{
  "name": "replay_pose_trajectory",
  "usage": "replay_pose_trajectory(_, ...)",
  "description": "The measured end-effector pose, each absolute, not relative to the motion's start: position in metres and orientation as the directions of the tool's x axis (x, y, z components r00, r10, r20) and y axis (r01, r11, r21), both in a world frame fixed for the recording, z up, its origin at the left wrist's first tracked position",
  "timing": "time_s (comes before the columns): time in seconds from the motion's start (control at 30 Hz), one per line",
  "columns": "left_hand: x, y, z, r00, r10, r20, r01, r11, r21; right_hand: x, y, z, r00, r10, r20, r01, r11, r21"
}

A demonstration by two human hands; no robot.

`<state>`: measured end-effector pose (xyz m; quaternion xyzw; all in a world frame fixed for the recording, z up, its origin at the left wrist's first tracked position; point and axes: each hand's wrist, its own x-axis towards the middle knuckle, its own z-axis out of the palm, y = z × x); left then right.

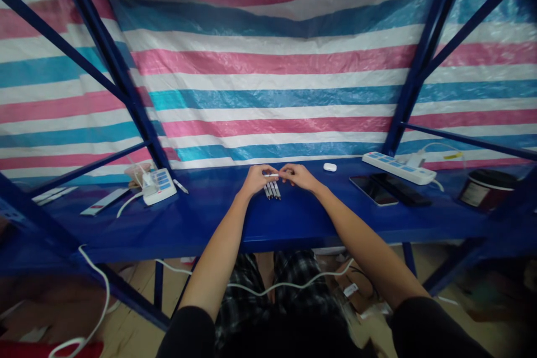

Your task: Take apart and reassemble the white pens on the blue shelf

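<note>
Over the blue shelf, my left hand [254, 179] and my right hand [298, 175] meet with bent fingers. Between their fingertips a slim white pen [271, 175] lies crosswise, each hand pinching near one end; the fingers partly cover it. Just below, several similar pens [272, 190] rest side by side on the shelf, their near ends pointing toward me. Another white pen [180, 186] lies apart to the left, beside a power strip.
White power strips stand at left [160, 185] and right [398, 168]. A small white case [330, 167], a phone [373, 190], a dark flat device [400, 189] and a dark tub [489, 189] sit to the right. Blue posts and a striped sheet [272, 64] bound the shelf.
</note>
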<state>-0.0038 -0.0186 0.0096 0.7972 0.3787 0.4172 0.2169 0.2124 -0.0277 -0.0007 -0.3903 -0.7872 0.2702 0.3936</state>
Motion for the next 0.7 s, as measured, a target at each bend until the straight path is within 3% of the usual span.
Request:
replay_pose_trajectory(0.53,-0.0041,-0.0172,0.0086,0.354,0.793,0.495,0.43,-0.608,0.667,0.2128,-0.0276,0.0015,-0.391,0.825,0.409,0.423,0.555,-0.717)
replay_pose_trajectory(0.63,-0.0039,-0.0128,0.0101,0.218,0.781,0.585,0.333,-0.623,0.708,0.2092,-0.0289,-0.0002,-0.347,0.834,0.429,0.331,0.537,-0.776)
replay_pose_trajectory(0.7,-0.003,-0.0092,0.0121,0.067,0.824,0.563,0.188,-0.565,0.803,0.2059,-0.0295,-0.0017,-0.329,0.846,0.419,0.253,0.507,-0.824)
